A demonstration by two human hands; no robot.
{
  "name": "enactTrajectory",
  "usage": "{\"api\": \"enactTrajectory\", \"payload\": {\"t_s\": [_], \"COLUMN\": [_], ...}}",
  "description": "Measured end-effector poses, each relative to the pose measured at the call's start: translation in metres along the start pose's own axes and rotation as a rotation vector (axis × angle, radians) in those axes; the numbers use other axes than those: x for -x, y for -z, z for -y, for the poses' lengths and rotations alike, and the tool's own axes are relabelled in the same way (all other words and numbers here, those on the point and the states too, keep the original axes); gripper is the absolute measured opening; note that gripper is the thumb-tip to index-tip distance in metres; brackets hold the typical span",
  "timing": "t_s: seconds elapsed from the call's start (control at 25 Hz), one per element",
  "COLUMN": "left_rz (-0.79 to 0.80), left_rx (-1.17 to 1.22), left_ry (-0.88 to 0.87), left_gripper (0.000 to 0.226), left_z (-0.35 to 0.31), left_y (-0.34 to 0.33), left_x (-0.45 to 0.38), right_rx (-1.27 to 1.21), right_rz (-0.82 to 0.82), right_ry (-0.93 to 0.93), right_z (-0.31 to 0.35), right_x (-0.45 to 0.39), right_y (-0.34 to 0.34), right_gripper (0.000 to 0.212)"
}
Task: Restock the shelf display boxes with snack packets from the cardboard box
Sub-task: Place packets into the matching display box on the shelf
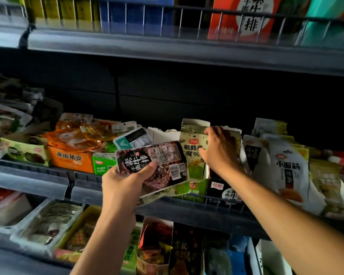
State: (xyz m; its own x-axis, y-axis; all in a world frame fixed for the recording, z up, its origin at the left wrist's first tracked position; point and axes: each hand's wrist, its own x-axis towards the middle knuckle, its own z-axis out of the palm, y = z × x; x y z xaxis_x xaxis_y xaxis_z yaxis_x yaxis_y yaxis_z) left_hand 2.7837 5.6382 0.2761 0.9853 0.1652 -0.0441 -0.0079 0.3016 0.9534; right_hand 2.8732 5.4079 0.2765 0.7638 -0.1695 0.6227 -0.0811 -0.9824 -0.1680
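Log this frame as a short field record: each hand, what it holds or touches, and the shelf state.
left hand: grips a stack of dark snack packets, printed side up
right hand: reaches into the middle shelf, fingers on the green-and-cream packets standing in a display box
black display box: below the right wrist, on the middle shelf
orange display box: left, heaped with orange packets
cardboard box: not in view

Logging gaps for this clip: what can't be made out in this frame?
- Cardboard box: outside the head view entirely.
- Right hand fingertips: hidden among the upright packets, so its grip can't be judged.
- Black display box: interior hidden by that hand and forearm.
- Stack under the brown packet in the left hand: count unclear.
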Motion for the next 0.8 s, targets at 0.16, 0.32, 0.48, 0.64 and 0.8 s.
{"api": "enactTrajectory", "payload": {"t_s": [0.16, 0.32, 0.48, 0.64, 0.8], "left_rz": [0.025, 0.35, 0.592, 0.729, 0.525], "left_rx": [-0.01, 0.198, 0.333, 0.329, 0.173], "left_ry": [0.031, 0.246, 0.331, 0.272, 0.144], "left_gripper": [0.023, 0.031, 0.041, 0.056, 0.043], "left_z": [0.002, 0.004, 0.015, 0.024, 0.03], "left_y": [-0.006, -0.019, -0.03, -0.046, -0.067], "left_x": [0.001, 0.014, 0.03, 0.044, 0.05], "right_rx": [-0.413, -0.368, -0.214, -0.447, -0.932], "right_rz": [-0.227, 0.323, 0.452, 0.18, 0.061], "right_ry": [0.246, 0.596, 0.523, 0.343, -0.099], "right_z": [0.016, 0.023, 0.007, 0.001, 0.018], "right_x": [0.029, 0.086, 0.097, 0.111, 0.109], "right_y": [0.031, 0.067, 0.079, 0.079, 0.075], "right_gripper": [0.042, 0.072, 0.095, 0.061, 0.036]}}
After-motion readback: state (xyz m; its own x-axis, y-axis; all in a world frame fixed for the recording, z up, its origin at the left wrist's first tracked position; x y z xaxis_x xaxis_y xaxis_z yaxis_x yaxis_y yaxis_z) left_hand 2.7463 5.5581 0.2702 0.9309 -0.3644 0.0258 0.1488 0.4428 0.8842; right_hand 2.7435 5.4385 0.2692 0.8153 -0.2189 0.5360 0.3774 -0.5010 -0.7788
